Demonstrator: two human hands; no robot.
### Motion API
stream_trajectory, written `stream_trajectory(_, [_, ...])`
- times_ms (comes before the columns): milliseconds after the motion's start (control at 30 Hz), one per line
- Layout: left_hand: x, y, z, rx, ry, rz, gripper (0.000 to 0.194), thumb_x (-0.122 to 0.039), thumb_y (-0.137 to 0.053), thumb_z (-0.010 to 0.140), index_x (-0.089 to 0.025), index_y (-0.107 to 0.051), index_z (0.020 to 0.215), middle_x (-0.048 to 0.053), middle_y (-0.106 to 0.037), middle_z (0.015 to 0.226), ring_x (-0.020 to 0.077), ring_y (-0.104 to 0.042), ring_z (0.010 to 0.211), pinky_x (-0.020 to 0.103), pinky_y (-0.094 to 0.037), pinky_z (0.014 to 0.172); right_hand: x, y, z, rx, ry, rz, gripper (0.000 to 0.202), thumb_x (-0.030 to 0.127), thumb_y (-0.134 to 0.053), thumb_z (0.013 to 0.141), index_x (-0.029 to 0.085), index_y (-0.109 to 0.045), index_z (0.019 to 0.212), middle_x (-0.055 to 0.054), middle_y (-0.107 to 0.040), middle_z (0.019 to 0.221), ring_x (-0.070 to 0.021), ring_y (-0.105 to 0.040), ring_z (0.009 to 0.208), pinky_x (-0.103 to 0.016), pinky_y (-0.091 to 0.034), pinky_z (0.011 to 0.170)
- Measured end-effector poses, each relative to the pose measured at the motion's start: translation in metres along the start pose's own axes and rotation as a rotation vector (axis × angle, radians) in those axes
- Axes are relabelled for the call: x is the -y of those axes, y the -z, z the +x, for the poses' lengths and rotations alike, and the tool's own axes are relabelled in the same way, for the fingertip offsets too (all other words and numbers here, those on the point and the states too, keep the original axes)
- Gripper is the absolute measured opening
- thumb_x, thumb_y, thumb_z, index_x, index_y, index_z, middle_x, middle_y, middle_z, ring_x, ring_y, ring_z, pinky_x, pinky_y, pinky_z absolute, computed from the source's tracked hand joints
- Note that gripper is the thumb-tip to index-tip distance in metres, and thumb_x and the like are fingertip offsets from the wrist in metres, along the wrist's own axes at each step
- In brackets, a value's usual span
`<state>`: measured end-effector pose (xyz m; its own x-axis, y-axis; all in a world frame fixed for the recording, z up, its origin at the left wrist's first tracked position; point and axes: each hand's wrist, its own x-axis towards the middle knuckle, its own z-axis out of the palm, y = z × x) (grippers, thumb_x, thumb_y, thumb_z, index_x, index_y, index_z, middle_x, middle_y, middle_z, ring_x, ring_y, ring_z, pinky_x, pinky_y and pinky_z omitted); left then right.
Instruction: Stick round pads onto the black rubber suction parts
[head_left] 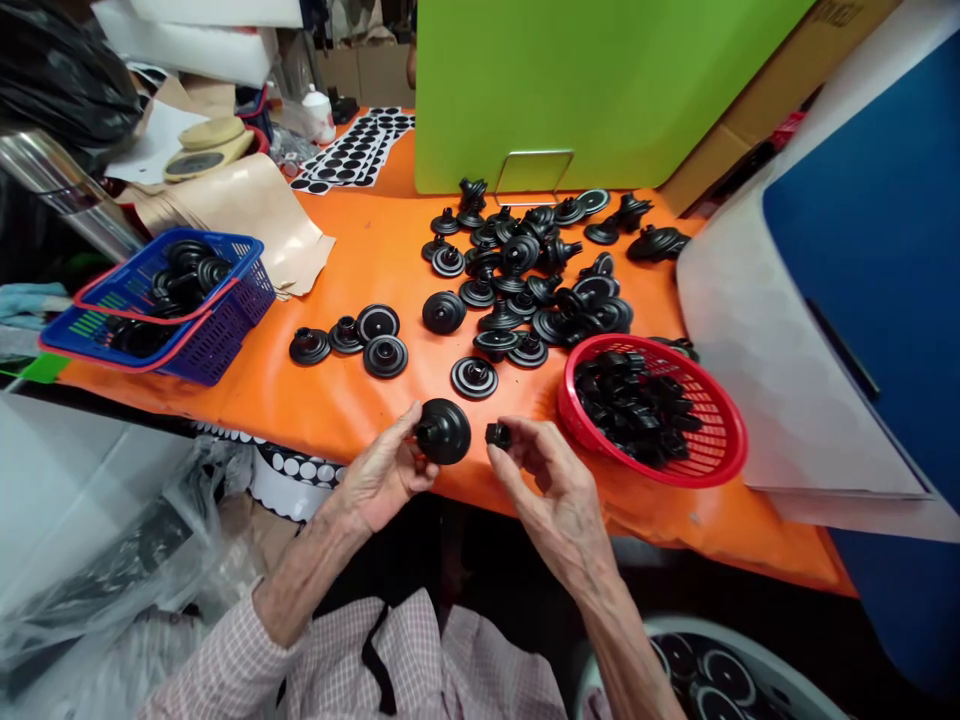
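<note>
My left hand [390, 470] grips a black round disc-shaped part [447, 432] by its hub, with the broad face turned to the right. Between the thumb and fingertips of my right hand [551, 485] is a small black plastic piece [498, 435], held a short way apart from the disc. To the right of that hand, a red basket [726, 455] holds many similar small black pieces [637, 405]. Just beyond my hands, a single black disc part [474, 377] lies on the orange table cover [352, 250].
A pile of black disc parts [517, 255] spreads before a green board [570, 90]. A smaller group [385, 355] lies left of it. The blue basket [225, 330] at left contains black rings. White sticker sheets [360, 150] lie behind; a white tub [675, 630] stands below right.
</note>
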<state>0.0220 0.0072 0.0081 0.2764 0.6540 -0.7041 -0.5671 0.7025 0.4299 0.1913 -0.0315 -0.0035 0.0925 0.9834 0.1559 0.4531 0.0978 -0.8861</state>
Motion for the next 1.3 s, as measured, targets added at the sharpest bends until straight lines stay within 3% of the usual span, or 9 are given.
stream_trajectory(133, [0.013,-0.002,-0.001,0.116,-0.069,0.067,0.015,-0.026,-0.067,0.081,-0.011,-0.067,0.086,0.005,-0.067,0.081,0.0091,-0.059,0.063,0.017,-0.046,0.050,0.007,-0.006,-0.012,-0.040,-0.008,0.090,0.021,0.034,-0.059,0.087,0.023,-0.056,0.106,-0.004,-0.063,0.093,-0.0169,-0.062,0.084,-0.033,-0.055,0.076])
stream_trajectory(233, [0.020,-0.006,-0.003,0.165,-0.203,0.164,0.025,-0.033,-0.068,0.079,-0.012,-0.068,0.093,0.009,-0.069,0.094,0.0180,-0.064,0.083,0.029,-0.056,0.066,0.007,-0.008,-0.018,-0.111,-0.034,0.071,0.025,0.033,-0.059,0.088,0.024,-0.055,0.111,-0.005,-0.062,0.097,-0.0173,-0.062,0.087,-0.035,-0.055,0.079])
stream_trajectory(367, [0.026,-0.010,-0.003,0.165,-0.309,0.248,0.033,-0.041,-0.071,0.075,-0.012,-0.065,0.090,0.010,-0.068,0.099,0.0252,-0.063,0.097,0.039,-0.056,0.079,0.010,-0.011,-0.023,-0.116,0.026,0.040,0.026,0.030,-0.058,0.089,0.025,-0.055,0.114,-0.005,-0.062,0.100,-0.0175,-0.062,0.088,-0.036,-0.055,0.080])
stream_trajectory(700, [0.036,-0.008,-0.003,0.214,-0.406,0.465,0.035,-0.043,-0.060,0.084,-0.014,-0.064,0.104,0.009,-0.068,0.102,0.0227,-0.063,0.099,0.033,-0.050,0.087,0.011,-0.017,-0.024,-0.129,0.136,-0.120,0.021,0.025,-0.054,0.090,0.023,-0.057,0.110,-0.005,-0.063,0.093,-0.0179,-0.061,0.080,-0.035,-0.055,0.073])
stream_trajectory(833, [0.034,-0.008,-0.005,0.232,-0.443,0.540,0.036,-0.039,-0.070,0.078,-0.014,-0.062,0.103,0.008,-0.068,0.103,0.0209,-0.062,0.101,0.030,-0.047,0.090,0.010,-0.017,-0.029,-0.119,0.150,-0.159,0.027,0.024,-0.051,0.090,0.026,-0.057,0.117,-0.007,-0.062,0.102,-0.0198,-0.063,0.089,-0.038,-0.056,0.080])
stream_trajectory(967, [0.030,-0.008,-0.006,0.271,-0.389,0.452,0.043,-0.033,-0.075,0.073,-0.014,-0.060,0.108,0.009,-0.066,0.111,0.0228,-0.061,0.106,0.032,-0.050,0.089,0.010,-0.014,-0.029,-0.118,-0.006,-0.026,0.039,0.032,-0.049,0.092,0.026,-0.049,0.131,-0.010,-0.058,0.120,-0.0211,-0.061,0.103,-0.042,-0.053,0.088])
stream_trajectory(1100, [0.025,-0.007,-0.009,0.323,-0.370,0.478,0.044,-0.032,-0.076,0.072,-0.014,-0.061,0.109,0.009,-0.067,0.111,0.0225,-0.062,0.104,0.032,-0.051,0.089,0.009,-0.013,-0.024,-0.038,-0.244,0.217,0.040,0.048,-0.054,0.087,0.022,-0.057,0.117,-0.008,-0.066,0.108,-0.0224,-0.064,0.100,-0.039,-0.055,0.085])
stream_trajectory(1200, [0.024,-0.004,-0.012,0.323,-0.425,0.538,0.039,-0.032,-0.074,0.074,-0.013,-0.062,0.105,0.009,-0.069,0.106,0.0205,-0.064,0.099,0.030,-0.050,0.090,0.008,-0.018,-0.021,-0.010,-0.271,0.340,0.033,0.049,-0.058,0.084,0.021,-0.058,0.103,-0.006,-0.068,0.100,-0.0210,-0.065,0.095,-0.036,-0.055,0.084])
stream_trajectory(1300, [0.026,-0.001,-0.012,0.259,-0.461,0.569,0.035,-0.033,-0.071,0.077,-0.013,-0.063,0.105,0.009,-0.069,0.103,0.0193,-0.065,0.096,0.028,-0.052,0.086,0.005,-0.030,-0.021,-0.033,-0.267,0.330,0.030,0.047,-0.055,0.087,0.022,-0.057,0.102,-0.006,-0.068,0.102,-0.0208,-0.065,0.095,-0.036,-0.055,0.085])
